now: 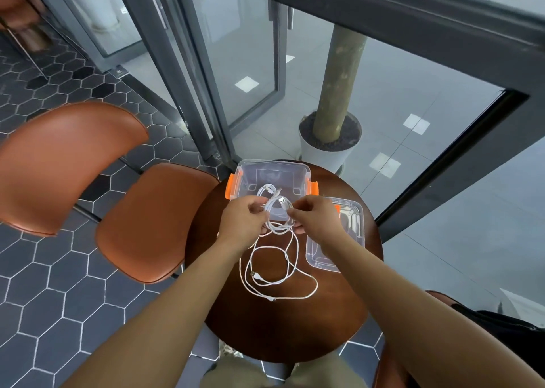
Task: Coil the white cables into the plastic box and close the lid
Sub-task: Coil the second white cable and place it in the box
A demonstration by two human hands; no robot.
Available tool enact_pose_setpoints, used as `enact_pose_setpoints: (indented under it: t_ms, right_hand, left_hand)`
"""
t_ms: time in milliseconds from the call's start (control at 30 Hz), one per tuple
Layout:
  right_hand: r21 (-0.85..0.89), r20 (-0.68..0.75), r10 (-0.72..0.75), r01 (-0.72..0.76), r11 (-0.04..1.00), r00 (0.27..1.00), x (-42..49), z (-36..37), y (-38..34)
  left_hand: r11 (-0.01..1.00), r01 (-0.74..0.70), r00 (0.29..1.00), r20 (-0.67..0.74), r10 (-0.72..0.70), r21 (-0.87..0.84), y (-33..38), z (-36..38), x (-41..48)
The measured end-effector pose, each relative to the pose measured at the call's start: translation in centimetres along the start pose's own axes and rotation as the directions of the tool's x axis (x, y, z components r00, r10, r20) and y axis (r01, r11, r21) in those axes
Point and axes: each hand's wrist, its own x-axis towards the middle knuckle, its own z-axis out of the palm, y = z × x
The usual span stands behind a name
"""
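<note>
A clear plastic box [244, 171] with orange latches stands open at the far side of a small round wooden table [330, 323]. One coiled white cable [265, 189] lies inside it. My left hand [243, 219] and my right hand [312, 218] both grip a partly wound white cable [278, 210] just in front of the box; its USB plug sticks up between them. The cable's loose length [283, 272] trails in loops over the table toward me. The clear lid [349, 234] lies flat on the table to the right of the box, partly under my right forearm.
Two brown leather chairs [67, 157] stand left of the table. Beyond it are a dark metal door frame, glass panels and a white pot [327, 152] holding a tree trunk. Hexagonal dark tiles cover the floor.
</note>
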Motion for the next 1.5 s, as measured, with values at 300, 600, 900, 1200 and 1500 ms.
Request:
enact_pose_setpoints:
  t_ms: [300,600,900,1200,1500]
  right_hand:
    - [-0.153,-0.056,-0.003,-0.006,0.988,0.998,3.8,0.4,-1.4]
    - [-0.23,-0.207,0.095,-0.143,0.963,0.974,8.8,3.1,-2.7]
    - [-0.426,-0.208,0.102,-0.184,0.886,0.973,14.0,4.3,-1.8]
    - [-0.831,-0.083,0.007,-0.073,0.551,0.997,18.0,5.6,0.7]
    - [-0.967,0.192,0.053,0.18,0.18,0.98,20.7,7.3,-0.1]
  left_hand:
    - [1.0,0.003,1.0,0.02,-0.003,-0.005,0.7,-0.1,4.0]
    - [0.998,0.065,0.98,0.189,-0.062,-0.01,0.5,-0.8,11.6]
    - [0.991,0.117,0.94,0.313,-0.134,0.071,-1.4,0.1,17.3]
    - [0.918,0.395,0.855,0.362,-0.372,0.01,-3.7,4.7,21.0]
    - [0.701,0.685,0.711,0.395,-0.582,-0.198,-3.8,6.7,21.0]
